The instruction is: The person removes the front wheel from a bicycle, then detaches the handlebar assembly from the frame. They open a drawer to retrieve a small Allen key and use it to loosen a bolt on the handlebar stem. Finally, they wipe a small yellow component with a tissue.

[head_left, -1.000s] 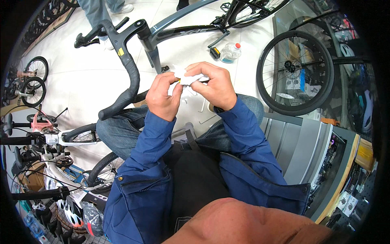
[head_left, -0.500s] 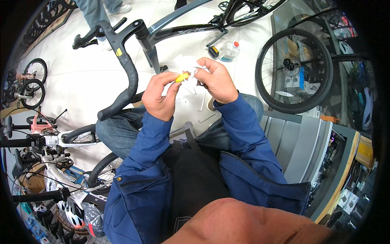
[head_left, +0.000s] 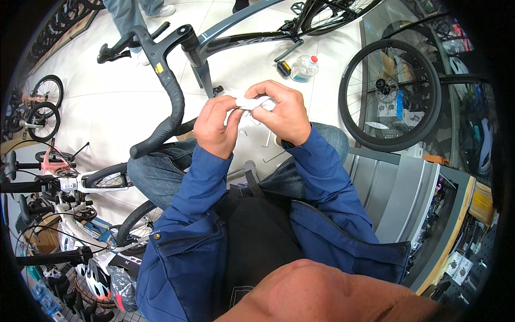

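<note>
My left hand (head_left: 217, 126) pinches a small yellow piece; only a sliver of it shows at the fingertips, and its kind cannot be made out. A crumpled white tissue (head_left: 250, 102) lies over that piece. My right hand (head_left: 284, 110) grips the tissue between thumb and fingers, its tips close to those of the left. Just left of my hands stands the black drop handlebar (head_left: 173, 99) of a dark road bicycle (head_left: 241, 44). Thin L-shaped hex keys (head_left: 267, 138) lie on the floor below my right hand.
A clear bottle with a red cap (head_left: 304, 68) stands beyond my right hand, near the bicycle's pedal (head_left: 283, 68). A loose wheel (head_left: 390, 94) leans against a glass case at right. Grey drawers (head_left: 394, 188) sit beside my right knee. More bicycles (head_left: 70, 185) crowd the left; a person's legs (head_left: 123, 19) are far left.
My right hand has moved left with the tissue, which now covers most of the yellow piece. My left hand has shifted slightly right.
</note>
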### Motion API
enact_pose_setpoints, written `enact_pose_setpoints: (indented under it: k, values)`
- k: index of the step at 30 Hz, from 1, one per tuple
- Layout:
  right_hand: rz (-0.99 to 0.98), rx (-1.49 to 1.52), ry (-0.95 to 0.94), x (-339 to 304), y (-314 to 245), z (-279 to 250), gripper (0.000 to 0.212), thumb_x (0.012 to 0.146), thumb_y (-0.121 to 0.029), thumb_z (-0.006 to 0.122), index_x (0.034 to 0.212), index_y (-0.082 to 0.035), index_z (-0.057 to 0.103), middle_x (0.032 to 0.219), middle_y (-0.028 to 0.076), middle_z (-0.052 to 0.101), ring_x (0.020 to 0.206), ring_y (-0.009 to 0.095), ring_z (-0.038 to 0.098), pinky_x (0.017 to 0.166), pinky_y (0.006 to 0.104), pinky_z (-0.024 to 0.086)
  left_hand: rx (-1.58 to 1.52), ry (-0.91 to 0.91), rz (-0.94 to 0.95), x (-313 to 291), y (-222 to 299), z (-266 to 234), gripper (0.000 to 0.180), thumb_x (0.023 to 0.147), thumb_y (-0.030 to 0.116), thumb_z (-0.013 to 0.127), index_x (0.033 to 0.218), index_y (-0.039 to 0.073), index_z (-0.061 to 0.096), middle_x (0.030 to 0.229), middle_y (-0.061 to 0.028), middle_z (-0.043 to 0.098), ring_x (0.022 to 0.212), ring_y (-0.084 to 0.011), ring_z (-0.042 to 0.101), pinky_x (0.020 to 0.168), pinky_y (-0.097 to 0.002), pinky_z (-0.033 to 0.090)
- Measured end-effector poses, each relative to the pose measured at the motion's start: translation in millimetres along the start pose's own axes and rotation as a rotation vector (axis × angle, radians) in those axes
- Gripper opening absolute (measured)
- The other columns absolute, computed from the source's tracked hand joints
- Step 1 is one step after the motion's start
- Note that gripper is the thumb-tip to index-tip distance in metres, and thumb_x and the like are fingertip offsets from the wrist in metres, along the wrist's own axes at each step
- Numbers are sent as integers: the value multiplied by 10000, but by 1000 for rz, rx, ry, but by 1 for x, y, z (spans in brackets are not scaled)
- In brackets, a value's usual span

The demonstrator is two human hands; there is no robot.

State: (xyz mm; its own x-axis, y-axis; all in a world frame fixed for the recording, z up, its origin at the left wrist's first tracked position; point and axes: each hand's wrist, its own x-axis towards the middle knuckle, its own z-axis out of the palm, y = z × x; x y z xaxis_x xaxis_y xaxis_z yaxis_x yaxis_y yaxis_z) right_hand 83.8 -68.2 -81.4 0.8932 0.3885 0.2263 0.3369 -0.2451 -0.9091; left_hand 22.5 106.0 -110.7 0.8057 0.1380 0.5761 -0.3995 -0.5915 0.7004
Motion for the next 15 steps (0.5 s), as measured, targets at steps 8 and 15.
enact_pose_setpoints:
  k: [8,15]
  values:
    - [252,205,14,5,20,5,176,845,-79,727,1006,-10,734,977,102,771,855,151,722,764,276,553,35,-36,108,-2,-2,5,270,805,-87,789,1051,-7,709,1014,-162,720,929,-255,729,801,-318,595]
    - [361,1008,34,10,31,-3,395,952,-54,650,1332,-6,551,1167,169,739,978,148,712,834,259,564,-812,95,-558,-16,-13,12,252,952,-16,728,1192,-4,651,1152,-145,710,979,-187,713,896,-270,573]
